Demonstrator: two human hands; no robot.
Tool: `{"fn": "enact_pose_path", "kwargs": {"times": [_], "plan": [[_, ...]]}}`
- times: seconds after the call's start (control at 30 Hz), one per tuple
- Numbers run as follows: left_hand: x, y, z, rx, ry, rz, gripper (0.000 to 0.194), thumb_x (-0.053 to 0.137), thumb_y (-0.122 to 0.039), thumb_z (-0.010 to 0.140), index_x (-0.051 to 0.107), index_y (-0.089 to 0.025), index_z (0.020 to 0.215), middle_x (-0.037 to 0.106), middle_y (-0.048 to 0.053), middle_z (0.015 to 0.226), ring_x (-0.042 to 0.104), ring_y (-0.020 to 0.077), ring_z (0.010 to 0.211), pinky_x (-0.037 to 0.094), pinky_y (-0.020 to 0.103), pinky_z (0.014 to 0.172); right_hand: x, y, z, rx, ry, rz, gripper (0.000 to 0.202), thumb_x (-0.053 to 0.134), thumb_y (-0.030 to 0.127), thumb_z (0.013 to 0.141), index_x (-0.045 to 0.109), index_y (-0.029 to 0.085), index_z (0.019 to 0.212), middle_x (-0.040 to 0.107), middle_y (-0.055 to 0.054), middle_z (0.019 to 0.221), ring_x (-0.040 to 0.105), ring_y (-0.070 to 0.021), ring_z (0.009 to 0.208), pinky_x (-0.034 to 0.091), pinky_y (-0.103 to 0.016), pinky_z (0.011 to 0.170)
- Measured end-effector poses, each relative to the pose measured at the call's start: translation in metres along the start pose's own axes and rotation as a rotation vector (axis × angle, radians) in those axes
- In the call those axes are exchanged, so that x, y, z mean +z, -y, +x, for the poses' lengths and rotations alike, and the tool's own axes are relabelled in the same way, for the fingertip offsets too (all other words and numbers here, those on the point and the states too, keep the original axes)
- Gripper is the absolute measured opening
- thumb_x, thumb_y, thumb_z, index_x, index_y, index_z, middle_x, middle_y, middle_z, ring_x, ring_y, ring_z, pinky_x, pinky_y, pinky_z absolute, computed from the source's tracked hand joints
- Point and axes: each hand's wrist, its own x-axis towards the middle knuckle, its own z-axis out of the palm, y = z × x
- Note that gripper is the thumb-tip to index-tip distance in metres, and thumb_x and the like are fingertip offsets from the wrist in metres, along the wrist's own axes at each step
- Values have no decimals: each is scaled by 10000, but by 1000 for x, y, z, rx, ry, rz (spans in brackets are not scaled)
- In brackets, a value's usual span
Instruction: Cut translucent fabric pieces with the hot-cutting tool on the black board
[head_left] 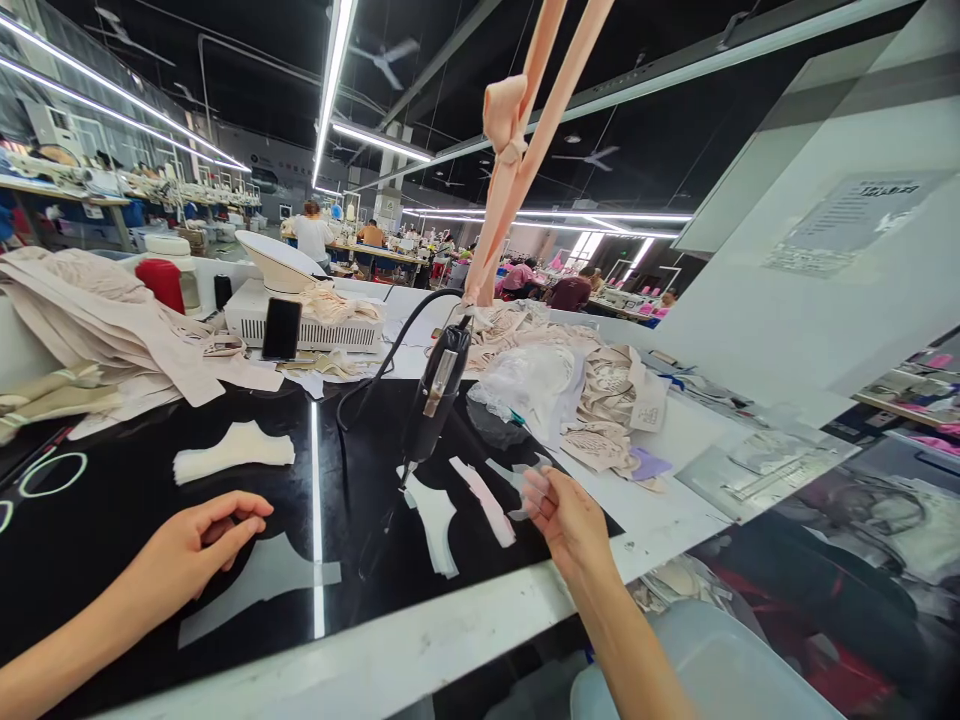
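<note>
From the head view, has the right hand (574,525) with fingers bent at a small translucent grey piece (501,470); cannot tell whether gripped or only touched. Has the left hand (214,540) loosely curled, nothing visibly held, over a large translucent grey cut-out (259,588) lying on the glossy black top of the white desk (480,615). Seems to be handling thin flat pieces; probably calls for a light fingertip pinch at an edge, clear of the black pen-shaped tool (433,400) hanging between the hands on peach straps (501,200). Beyond the left hand, shows a thick cream stack (238,450); left of the right hand, a pink strip (486,500) and a white curved piece (435,520). Beyond the right hand, shows a crumpled clear plastic bag (529,385), seemingly with pale material inside. Far beyond the left hand, shows a white shallow dish (279,260), contents unclear.
</note>
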Motion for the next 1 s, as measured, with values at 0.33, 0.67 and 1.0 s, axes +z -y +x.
{"fn": "enact_pose_path", "kwargs": {"times": [0.33,0.67,1.0], "plan": [[-1,-14,-3,25,-20,-87,589,664,-693,741,684,-190,1047,477,-58,575,320,79,425,247,188,411,55,47,-98,31,221,-10,433,737,612,806,602,207,879,380,120,416,277,-52,379,225,-169,374],[32,-45,-41,40,423,-367,565,721,-672,774,680,-167,1023,569,-8,694,483,107,558,400,197,486,121,32,-176,153,792,-192,491,574,705,879,611,219,826,400,70,531,289,-88,491,181,-214,435],[24,-49,-45,-217,280,-650,454,860,-532,707,622,-154,790,529,-43,602,417,51,502,354,165,489,131,19,-179,345,935,-79,601,594,789,810,625,206,952,474,78,565,239,-42,417,151,-209,407]]}}
